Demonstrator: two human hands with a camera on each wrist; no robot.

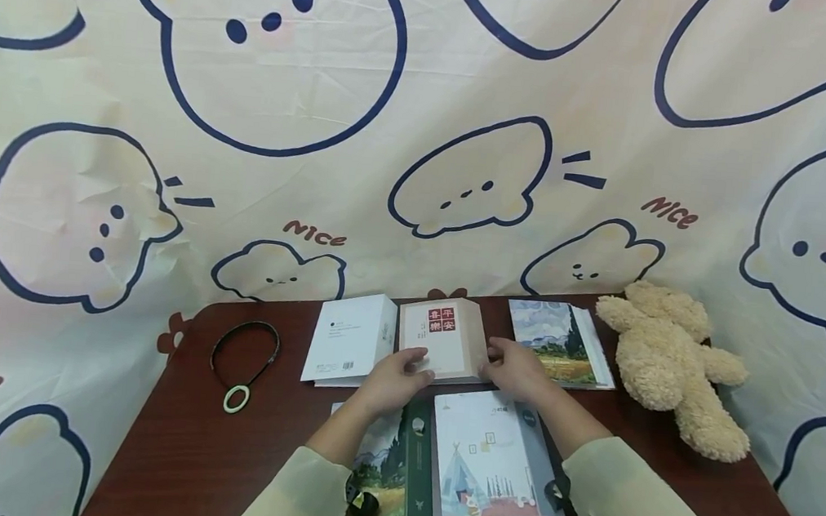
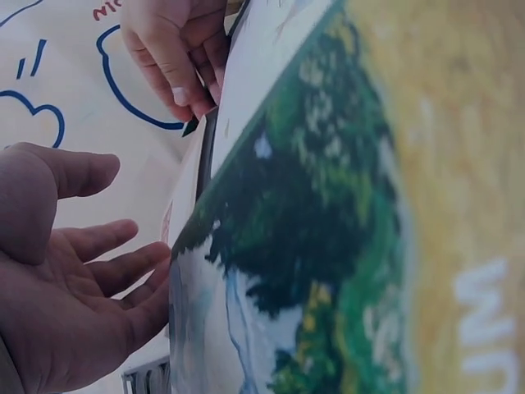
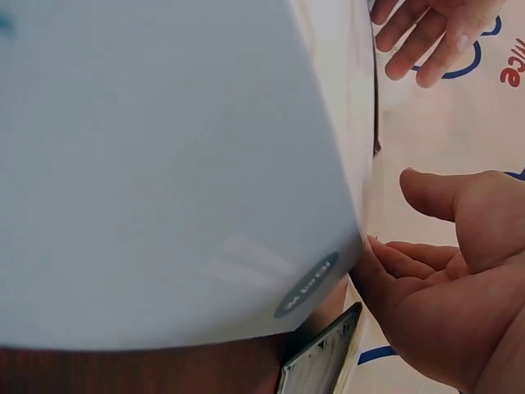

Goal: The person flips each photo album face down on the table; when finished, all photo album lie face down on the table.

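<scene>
A book with a cream cover and red characters (image 1: 449, 351) lies at the back middle of the table, between the two hands. At its lower left my left hand (image 1: 396, 384) rests with the fingers over the cover's edge; in the left wrist view the left hand (image 2: 78, 304) has its thumb spread away from relaxed fingers. My right hand (image 1: 521, 371) is at the book's right edge. In the right wrist view the right hand (image 3: 459, 287) has its thumb apart from loosely bent fingers. Whether those fingertips touch the book is hidden.
A white book (image 1: 347, 338) lies left, a landscape-cover book (image 1: 553, 344) right. Below the hands lie a green-spined book (image 1: 419, 463) and a tent-picture book (image 1: 480, 460). A plush toy (image 1: 669, 362) lies at the right edge, a looped cord with ring (image 1: 237, 398) at left.
</scene>
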